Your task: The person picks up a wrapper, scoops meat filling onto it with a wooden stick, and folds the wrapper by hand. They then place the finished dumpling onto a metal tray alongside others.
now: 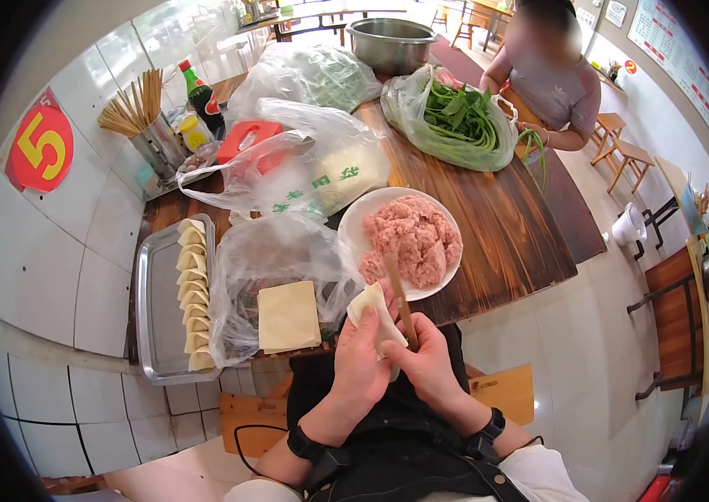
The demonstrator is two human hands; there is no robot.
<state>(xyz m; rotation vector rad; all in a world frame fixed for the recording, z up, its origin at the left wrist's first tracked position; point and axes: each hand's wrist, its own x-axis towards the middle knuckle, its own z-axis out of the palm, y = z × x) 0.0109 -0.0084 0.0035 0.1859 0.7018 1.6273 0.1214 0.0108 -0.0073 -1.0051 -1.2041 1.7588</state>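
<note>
My left hand [360, 347] holds a pale dough wrapper [374, 306], its fingers closed round it. Close beside it, my right hand [429, 358] grips a wooden stick [400, 293], and its thumb reaches the wrapper's lower edge. Just beyond both hands is a white plate [358, 219] heaped with pink minced meat [415, 238]. A stack of square wrappers [288, 316] lies on a clear plastic bag [237, 259] left of my hands. Farther left, a metal tray [156, 293] carries a column of folded dumplings [194, 301] along its right side.
Plastic bags [287, 176], a bag of green vegetables [463, 121] and a metal pot [391, 46] stand farther back on the wooden table [513, 243]. A bottle [202, 100] and a chopstick holder [158, 144] are by the left wall. Another person [551, 88] handles stems at the right.
</note>
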